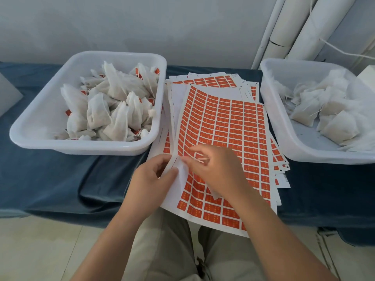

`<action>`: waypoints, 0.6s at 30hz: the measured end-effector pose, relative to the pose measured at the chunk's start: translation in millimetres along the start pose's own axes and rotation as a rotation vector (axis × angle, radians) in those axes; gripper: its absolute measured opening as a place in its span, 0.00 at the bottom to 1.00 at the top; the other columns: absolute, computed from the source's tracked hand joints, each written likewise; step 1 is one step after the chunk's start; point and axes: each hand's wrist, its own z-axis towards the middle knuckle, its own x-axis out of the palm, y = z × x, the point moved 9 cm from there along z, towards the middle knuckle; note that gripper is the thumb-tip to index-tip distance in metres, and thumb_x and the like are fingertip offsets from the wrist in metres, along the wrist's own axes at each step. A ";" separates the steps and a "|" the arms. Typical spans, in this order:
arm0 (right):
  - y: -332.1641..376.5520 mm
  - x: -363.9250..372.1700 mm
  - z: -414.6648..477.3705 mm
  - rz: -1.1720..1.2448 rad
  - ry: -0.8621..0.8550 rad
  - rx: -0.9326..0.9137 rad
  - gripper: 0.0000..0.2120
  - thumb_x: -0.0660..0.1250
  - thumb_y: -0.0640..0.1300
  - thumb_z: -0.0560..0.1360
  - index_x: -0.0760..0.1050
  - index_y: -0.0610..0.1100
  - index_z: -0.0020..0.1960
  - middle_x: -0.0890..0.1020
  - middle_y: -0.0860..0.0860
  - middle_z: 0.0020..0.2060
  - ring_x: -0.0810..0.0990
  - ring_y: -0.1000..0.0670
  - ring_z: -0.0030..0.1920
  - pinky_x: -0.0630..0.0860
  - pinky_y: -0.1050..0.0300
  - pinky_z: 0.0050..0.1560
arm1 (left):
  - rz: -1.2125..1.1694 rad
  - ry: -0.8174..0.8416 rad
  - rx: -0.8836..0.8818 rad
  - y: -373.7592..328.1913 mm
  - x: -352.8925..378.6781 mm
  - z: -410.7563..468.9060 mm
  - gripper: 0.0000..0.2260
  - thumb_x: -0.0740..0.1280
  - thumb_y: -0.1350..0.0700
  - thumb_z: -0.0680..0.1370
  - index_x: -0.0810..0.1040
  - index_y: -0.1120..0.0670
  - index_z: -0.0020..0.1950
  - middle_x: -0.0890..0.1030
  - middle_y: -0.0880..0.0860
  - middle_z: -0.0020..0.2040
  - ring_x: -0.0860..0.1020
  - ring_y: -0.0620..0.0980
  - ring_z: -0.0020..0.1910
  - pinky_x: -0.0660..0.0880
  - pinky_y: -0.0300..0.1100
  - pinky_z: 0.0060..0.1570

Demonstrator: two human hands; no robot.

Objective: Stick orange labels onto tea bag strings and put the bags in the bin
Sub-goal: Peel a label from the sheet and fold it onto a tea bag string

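Working a label free at the near-left margin of the white paper sheet of small orange rectangular labels [229, 126].

The left hand [156, 177] pinches the sheet's curled white margin, thumb over fingers. The right hand [217, 169], fingers drawn narrow, nips a thin white string [199, 159] just beside that margin; whether a label has lifted I cannot tell. Best to keep the margin bent back so that one label's corner stands free, then fold it squarely round the string. Left of the sheet, the white plastic bin [87, 147] holds labelled white mesh tea bags [113, 110]. Right of the sheet, a second white plastic tub [284, 126] holds unlabelled tea bags [334, 122].
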 end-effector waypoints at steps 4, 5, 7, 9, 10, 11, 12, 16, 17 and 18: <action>26.1 3.1 1.3 -0.129 0.006 -0.243 0.17 0.65 0.59 0.81 0.84 0.52 0.62 0.88 0.55 0.52 0.88 0.52 0.45 0.66 0.74 0.45 | 0.032 0.003 0.044 -3.7 0.3 1.5 0.07 0.71 0.49 0.82 0.82 0.40 0.58 0.86 0.35 0.50 0.87 0.40 0.47 0.86 0.43 0.48; 30.2 1.4 1.1 -0.162 -0.003 -0.292 0.14 0.67 0.56 0.81 0.85 0.51 0.60 0.89 0.54 0.50 0.87 0.52 0.42 0.67 0.74 0.45 | 0.033 0.006 0.049 -4.6 -0.5 2.5 0.06 0.72 0.48 0.81 0.83 0.40 0.58 0.86 0.36 0.50 0.87 0.40 0.47 0.86 0.43 0.48; 33.8 1.5 -0.4 -0.217 -0.001 -0.337 0.12 0.68 0.54 0.81 0.86 0.50 0.57 0.89 0.53 0.47 0.87 0.52 0.39 0.66 0.74 0.44 | 0.023 0.018 0.056 -7.0 -0.4 2.9 0.07 0.71 0.43 0.80 0.84 0.41 0.56 0.86 0.36 0.49 0.87 0.41 0.46 0.86 0.42 0.47; 32.3 5.7 -1.6 -0.199 0.014 -0.314 0.12 0.67 0.55 0.81 0.86 0.50 0.56 0.89 0.54 0.46 0.85 0.54 0.38 0.65 0.75 0.43 | 0.016 0.008 0.050 -7.1 -0.7 3.3 0.08 0.70 0.40 0.79 0.84 0.41 0.54 0.87 0.37 0.48 0.87 0.41 0.46 0.85 0.41 0.47; 29.9 6.5 -1.2 -0.162 0.012 -0.277 0.13 0.66 0.56 0.81 0.85 0.51 0.57 0.88 0.55 0.47 0.84 0.56 0.38 0.67 0.75 0.42 | 0.020 -0.001 0.044 -5.8 -1.4 4.2 0.07 0.69 0.41 0.81 0.84 0.42 0.53 0.87 0.37 0.47 0.87 0.41 0.45 0.84 0.41 0.47; 25.6 6.3 -0.6 -0.108 0.006 -0.222 0.13 0.66 0.57 0.81 0.85 0.53 0.57 0.88 0.57 0.48 0.83 0.58 0.38 0.69 0.74 0.41 | 0.018 -0.007 0.036 -3.9 -1.5 5.0 0.06 0.69 0.43 0.82 0.84 0.42 0.52 0.87 0.37 0.47 0.87 0.41 0.45 0.84 0.41 0.47; 19.6 5.5 0.6 -0.042 0.000 -0.157 0.13 0.65 0.59 0.80 0.85 0.55 0.57 0.87 0.60 0.48 0.82 0.60 0.39 0.73 0.73 0.41 | 0.005 -0.010 0.021 -1.1 -1.0 5.8 0.06 0.68 0.44 0.83 0.84 0.42 0.52 0.87 0.38 0.47 0.87 0.41 0.44 0.84 0.42 0.47; -0.5 7.5 0.8 0.198 0.019 0.056 0.08 0.65 0.60 0.78 0.82 0.62 0.48 0.81 0.72 0.39 0.80 0.68 0.50 0.73 0.79 0.40 | -0.011 -0.019 -0.041 9.0 1.7 7.8 0.06 0.67 0.45 0.84 0.83 0.41 0.53 0.86 0.36 0.46 0.86 0.38 0.44 0.81 0.37 0.42; -2.5 8.9 0.7 0.243 0.033 0.086 0.07 0.65 0.60 0.78 0.80 0.63 0.45 0.80 0.74 0.38 0.79 0.70 0.51 0.72 0.80 0.40 | -0.008 -0.018 -0.040 9.6 2.7 7.8 0.05 0.67 0.45 0.84 0.83 0.40 0.53 0.86 0.34 0.46 0.86 0.37 0.44 0.80 0.34 0.40; -3.8 10.0 0.5 0.276 0.044 0.107 0.07 0.65 0.60 0.78 0.79 0.65 0.43 0.80 0.76 0.39 0.78 0.71 0.51 0.72 0.79 0.38 | -0.010 -0.017 -0.038 9.6 3.6 7.6 0.05 0.67 0.45 0.84 0.82 0.40 0.53 0.86 0.33 0.46 0.85 0.36 0.44 0.79 0.32 0.39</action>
